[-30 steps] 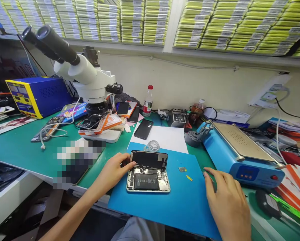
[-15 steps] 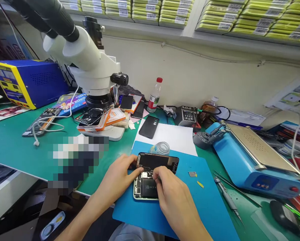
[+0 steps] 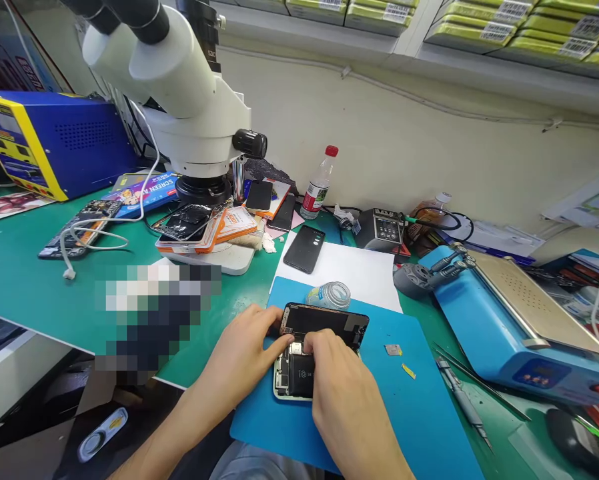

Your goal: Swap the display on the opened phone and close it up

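An opened phone [image 3: 292, 377] lies on a blue mat [image 3: 409, 420], its black screen panel [image 3: 324, 321] tilted up at the far edge and its battery and board exposed. My left hand [image 3: 247, 353] grips the phone's left side, thumb at the screen's corner. Over the phone's right half rests my right hand [image 3: 342, 387], fingertips pressed on the board just under the raised screen. Whether those fingers pinch anything is hidden. A small metal plate [image 3: 393, 349] and a yellow bit [image 3: 408, 371] lie on the mat to the right.
A white microscope [image 3: 189, 100] stands at the back left over stacked phones. A blue heating machine [image 3: 509, 327] sits to the right, with tweezers and a screwdriver [image 3: 462, 400] before it. A black phone [image 3: 305, 249], white paper, a clear jar [image 3: 329, 295] and a bottle [image 3: 319, 183] lie behind the mat.
My right hand came from the mat's right edge onto the phone's board. The view dipped and moved closer. My left hand stayed on the phone's left side.
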`<state>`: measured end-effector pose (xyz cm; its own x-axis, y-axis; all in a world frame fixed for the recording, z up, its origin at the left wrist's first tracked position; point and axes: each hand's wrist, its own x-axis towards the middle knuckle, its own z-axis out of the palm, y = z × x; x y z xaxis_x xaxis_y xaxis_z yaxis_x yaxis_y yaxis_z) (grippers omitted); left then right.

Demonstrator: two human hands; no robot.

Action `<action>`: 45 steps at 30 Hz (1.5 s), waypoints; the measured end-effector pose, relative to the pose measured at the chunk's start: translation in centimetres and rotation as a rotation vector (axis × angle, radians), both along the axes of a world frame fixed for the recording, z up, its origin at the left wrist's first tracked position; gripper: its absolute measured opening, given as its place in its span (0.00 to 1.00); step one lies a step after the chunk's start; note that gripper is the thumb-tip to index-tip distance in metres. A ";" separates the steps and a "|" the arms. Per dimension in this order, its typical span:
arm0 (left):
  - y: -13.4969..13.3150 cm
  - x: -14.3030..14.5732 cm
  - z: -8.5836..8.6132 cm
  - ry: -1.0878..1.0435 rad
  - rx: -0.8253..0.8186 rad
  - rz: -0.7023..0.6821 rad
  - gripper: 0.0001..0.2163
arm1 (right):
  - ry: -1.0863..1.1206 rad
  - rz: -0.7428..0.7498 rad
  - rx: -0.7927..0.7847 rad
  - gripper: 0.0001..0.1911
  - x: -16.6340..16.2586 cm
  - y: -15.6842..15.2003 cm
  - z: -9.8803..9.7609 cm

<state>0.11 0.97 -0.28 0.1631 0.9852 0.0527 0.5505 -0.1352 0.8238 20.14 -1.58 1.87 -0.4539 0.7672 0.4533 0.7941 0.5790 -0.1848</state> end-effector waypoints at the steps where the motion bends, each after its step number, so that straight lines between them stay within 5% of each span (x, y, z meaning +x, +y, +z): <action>1: 0.0 0.0 0.0 0.004 0.003 0.001 0.05 | -0.012 -0.001 0.007 0.19 -0.1 0.0 -0.1; 11: -0.1 0.1 0.0 -0.002 0.013 -0.001 0.02 | 0.006 -0.123 0.060 0.15 0.2 -0.8 0.7; 16: -0.2 0.1 0.2 0.000 -0.005 0.003 0.04 | -0.045 -0.148 0.054 0.21 0.4 -0.8 0.0; 27: -0.1 0.0 0.2 0.007 -0.007 -0.002 0.04 | -0.156 -0.234 0.087 0.13 -0.9 -1.1 -1.2; 45: -0.2 -0.1 0.2 -0.008 0.000 0.004 0.04 | -0.127 -0.260 0.075 0.12 -1.5 -1.1 -0.8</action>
